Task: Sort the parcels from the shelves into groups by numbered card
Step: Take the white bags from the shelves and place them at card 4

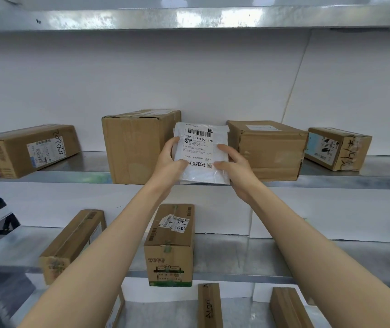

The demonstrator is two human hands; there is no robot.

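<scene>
On the middle shelf [89,165], a long labelled carton [23,150] lies at 9 o'clock and a tall carton [134,147] stands nearer centre. The left hand [170,159] and right hand [234,164] each have their grip closed on a side edge of the white poly mailer [200,152], held upright with its label facing the camera, likely so its code can be read. At 3 o'clock sit two more cartons [267,150].

Both forearms are bare, the left hand [170,162] and right hand [234,169] ungloved.
</scene>
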